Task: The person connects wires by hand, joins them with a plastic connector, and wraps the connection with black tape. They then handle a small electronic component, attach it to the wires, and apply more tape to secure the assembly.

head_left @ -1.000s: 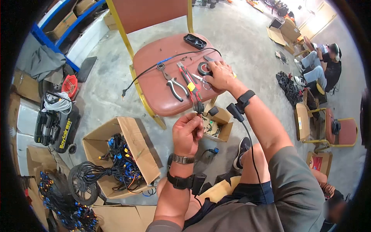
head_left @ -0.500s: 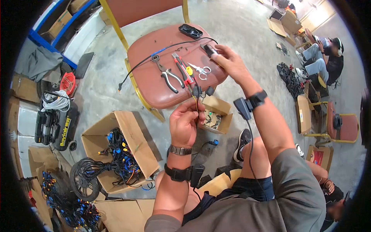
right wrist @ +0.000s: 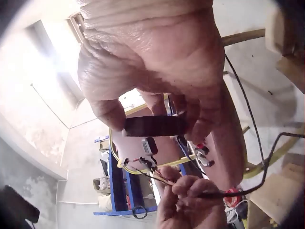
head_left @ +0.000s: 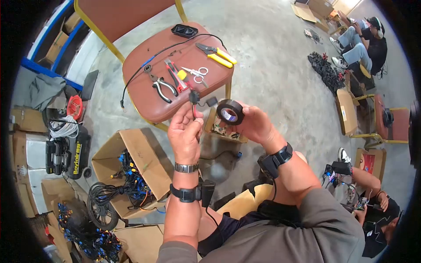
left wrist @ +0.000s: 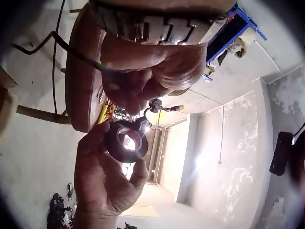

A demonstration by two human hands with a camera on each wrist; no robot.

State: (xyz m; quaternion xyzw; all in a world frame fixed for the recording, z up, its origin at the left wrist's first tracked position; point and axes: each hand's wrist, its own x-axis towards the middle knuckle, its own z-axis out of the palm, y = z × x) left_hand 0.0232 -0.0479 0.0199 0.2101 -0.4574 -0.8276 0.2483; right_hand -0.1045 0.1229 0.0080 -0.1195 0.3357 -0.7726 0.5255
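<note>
My left hand [head_left: 185, 131] pinches a thin cable with red wire [head_left: 194, 111] in front of the chair seat. Above those fingertips stands a small black connector [head_left: 194, 96], with a black cap [head_left: 212, 101] hanging beside it. A roll of black electrical tape [head_left: 237, 113] is gripped by my right hand [head_left: 259, 126], thumb and fingers at its rim. In the right wrist view the tape roll [right wrist: 155, 126] shows edge-on above the cable [right wrist: 228, 194]. Seen from the left wrist, the roll faces the camera just beyond the left fingers.
On the brown chair seat [head_left: 144, 103] lie yellow-handled wire strippers [head_left: 217, 55], scissors [head_left: 196, 73], a red cutter [head_left: 177, 76], black-and-white pliers [head_left: 161, 84] and a black cable. Cardboard boxes stand below, one [head_left: 147, 162] full of wiring. Other people sit at the right.
My right hand has lifted the tape roll off the seat and brought it back beside the left hand, uncovering the yellow wire strippers. The left hand keeps its pinch on the cable.
</note>
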